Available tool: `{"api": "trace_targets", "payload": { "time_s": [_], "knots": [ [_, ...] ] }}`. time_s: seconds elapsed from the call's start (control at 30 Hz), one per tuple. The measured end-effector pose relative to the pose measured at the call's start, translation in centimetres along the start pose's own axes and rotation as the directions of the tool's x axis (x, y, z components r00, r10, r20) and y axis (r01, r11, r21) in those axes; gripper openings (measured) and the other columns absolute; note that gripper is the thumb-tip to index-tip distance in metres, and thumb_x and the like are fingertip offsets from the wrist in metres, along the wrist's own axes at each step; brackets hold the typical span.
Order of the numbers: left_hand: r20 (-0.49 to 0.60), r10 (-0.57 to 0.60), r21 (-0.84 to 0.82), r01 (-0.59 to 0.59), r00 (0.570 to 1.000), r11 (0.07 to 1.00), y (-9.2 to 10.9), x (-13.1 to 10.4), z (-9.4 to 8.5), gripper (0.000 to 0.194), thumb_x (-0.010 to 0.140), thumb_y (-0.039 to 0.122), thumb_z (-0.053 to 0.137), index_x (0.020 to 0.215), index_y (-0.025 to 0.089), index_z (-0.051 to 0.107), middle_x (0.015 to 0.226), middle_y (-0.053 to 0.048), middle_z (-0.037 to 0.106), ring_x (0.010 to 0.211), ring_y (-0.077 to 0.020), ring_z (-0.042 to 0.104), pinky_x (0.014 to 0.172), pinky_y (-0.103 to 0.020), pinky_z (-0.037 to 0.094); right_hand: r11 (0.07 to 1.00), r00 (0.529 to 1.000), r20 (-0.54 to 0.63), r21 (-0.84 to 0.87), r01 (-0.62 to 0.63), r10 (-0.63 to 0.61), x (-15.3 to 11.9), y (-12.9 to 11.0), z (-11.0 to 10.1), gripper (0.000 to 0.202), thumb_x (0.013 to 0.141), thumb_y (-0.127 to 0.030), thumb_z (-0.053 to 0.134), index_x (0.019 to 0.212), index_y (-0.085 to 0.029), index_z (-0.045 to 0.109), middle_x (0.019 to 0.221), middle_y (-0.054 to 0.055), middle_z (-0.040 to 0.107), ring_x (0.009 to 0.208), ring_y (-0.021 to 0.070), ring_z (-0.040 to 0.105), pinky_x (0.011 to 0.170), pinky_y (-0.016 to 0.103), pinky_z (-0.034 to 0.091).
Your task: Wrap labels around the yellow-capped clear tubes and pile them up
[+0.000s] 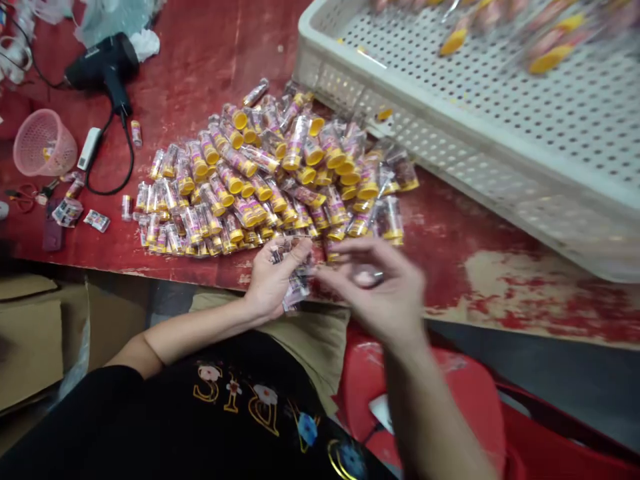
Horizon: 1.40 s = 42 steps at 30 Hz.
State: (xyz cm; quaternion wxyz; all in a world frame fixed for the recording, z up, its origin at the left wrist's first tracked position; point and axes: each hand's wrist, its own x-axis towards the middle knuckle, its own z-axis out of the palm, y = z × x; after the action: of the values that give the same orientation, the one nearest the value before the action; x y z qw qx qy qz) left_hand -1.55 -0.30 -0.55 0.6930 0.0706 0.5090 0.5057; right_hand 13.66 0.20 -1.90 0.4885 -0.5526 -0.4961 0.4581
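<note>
Below the front of the pile, my left hand (273,280) is closed around a bunch of thin printed plastic wrappers (296,293), which hang down past its fingers. Just to its right is my right hand (385,283), blurred, its fingers curled and the thumb and forefinger pointing at the wrappers. Something small, shiny and pale (367,275) shows inside its curl; I cannot make out what it is. Beyond both hands lies a heap of small clear tubes (250,173) with yellow ends and purple-pink printed labels.
A white perforated plastic crate (340,73) at the right holds larger yellow-ended packs. On the red table (215,40) at left are a black heat gun (107,67) with its cord, a pink basket (45,147) and small packets. A red stool (465,407) stands below.
</note>
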Motion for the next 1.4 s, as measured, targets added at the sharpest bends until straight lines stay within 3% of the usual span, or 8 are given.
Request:
{"api": "trace_targets", "payload": {
  "time_s": [0.13,0.33,0.43,0.57,0.67,0.83,1.03,1.4],
  "knots": [
    [0.011,0.065,0.023,-0.065,0.998,0.998,-0.8,-0.6,0.0,0.055,0.052,0.045,0.099,0.082,0.016,0.064,0.074,0.005,0.065,0.067,-0.0072,0.06,0.069,-0.021,0.049,0.994,0.986,-0.168,0.103,0.021,-0.003,-4.1,1.3,4.7,0.026,0.082,-0.04,0.082,0.079,-0.018,0.067,0.081,-0.001,0.066,0.069,0.0088,0.057,0.068,0.024,0.05],
    [0.036,0.056,0.037,-0.057,0.998,0.998,-0.9,-1.7,-0.4,0.056,0.052,0.047,0.099,0.085,0.014,0.067,0.073,0.003,0.067,0.056,-0.0058,0.057,0.058,-0.021,0.045,0.982,0.966,-0.252,0.187,-0.003,0.051,-4.1,0.5,3.9,0.029,0.076,-0.04,0.087,0.091,-0.021,0.072,0.072,-0.002,0.064,0.063,0.0107,0.058,0.058,0.024,0.051],
    [0.058,0.075,0.025,-0.076,0.996,0.997,-0.7,-2.2,-0.2,0.054,0.055,0.05,0.098,0.074,0.014,0.062,0.061,0.006,0.059,0.049,-0.0039,0.049,0.05,-0.019,0.039,0.977,0.968,-0.243,0.215,-0.011,0.064,-4.1,0.0,4.2,0.026,0.083,-0.043,0.081,0.093,-0.021,0.071,0.065,-0.003,0.059,0.052,0.0079,0.05,0.05,0.021,0.047],
    [0.086,-0.02,-0.016,0.022,0.996,1.0,-0.2,-2.6,0.2,0.05,0.062,0.048,0.095,0.074,0.014,0.061,0.064,0.005,0.059,0.051,-0.0037,0.049,0.05,-0.018,0.038,0.964,0.975,-0.215,0.265,0.005,0.054,-5.1,-0.1,4.0,0.033,0.089,-0.045,0.074,0.112,-0.023,0.068,0.089,0.001,0.066,0.064,0.0098,0.059,0.057,0.024,0.054],
    [0.059,-0.107,-0.044,0.11,0.992,0.993,0.4,-2.5,0.3,0.046,0.065,0.042,0.095,0.077,0.014,0.061,0.068,0.004,0.061,0.053,-0.0037,0.051,0.051,-0.018,0.039,0.986,0.972,-0.233,0.16,0.053,-0.015,-6.7,-0.3,3.1,0.038,0.089,-0.036,0.076,0.123,-0.024,0.066,0.106,0.005,0.065,0.083,0.0125,0.065,0.074,0.028,0.06],
    [0.065,-0.162,-0.053,0.165,0.985,0.985,0.5,-2.2,0.3,0.044,0.068,0.04,0.094,0.074,0.016,0.057,0.064,0.005,0.055,0.052,-0.0038,0.049,0.051,-0.018,0.04,0.967,0.905,-0.343,-0.053,0.248,-0.251,-8.7,-0.4,2.3,0.045,0.081,-0.019,0.082,0.123,-0.024,0.067,0.101,0.004,0.068,0.094,0.0182,0.07,0.082,0.034,0.061],
    [0.113,-0.205,0.0,0.207,0.972,0.978,0.3,-2.6,0.3,0.038,0.074,0.038,0.09,0.076,0.015,0.061,0.07,0.003,0.061,0.053,-0.0045,0.051,0.051,-0.018,0.041,0.771,0.796,-0.195,-0.458,0.443,-0.573,-8.5,-0.6,1.2,0.051,0.075,-0.008,0.085,0.122,-0.024,0.074,0.1,0.005,0.073,0.088,0.0177,0.07,0.077,0.032,0.059],
    [0.151,-0.107,0.037,0.103,0.983,0.994,-0.4,-3.0,0.1,0.041,0.07,0.044,0.092,0.085,0.014,0.067,0.075,0.002,0.067,0.056,-0.0065,0.056,0.053,-0.019,0.047,0.774,0.778,-0.256,-0.481,0.412,-0.574,-9.3,-0.6,1.2,0.056,0.077,-0.009,0.084,0.129,-0.029,0.073,0.103,0.006,0.074,0.089,0.018,0.071,0.077,0.032,0.061]
  ]
}}
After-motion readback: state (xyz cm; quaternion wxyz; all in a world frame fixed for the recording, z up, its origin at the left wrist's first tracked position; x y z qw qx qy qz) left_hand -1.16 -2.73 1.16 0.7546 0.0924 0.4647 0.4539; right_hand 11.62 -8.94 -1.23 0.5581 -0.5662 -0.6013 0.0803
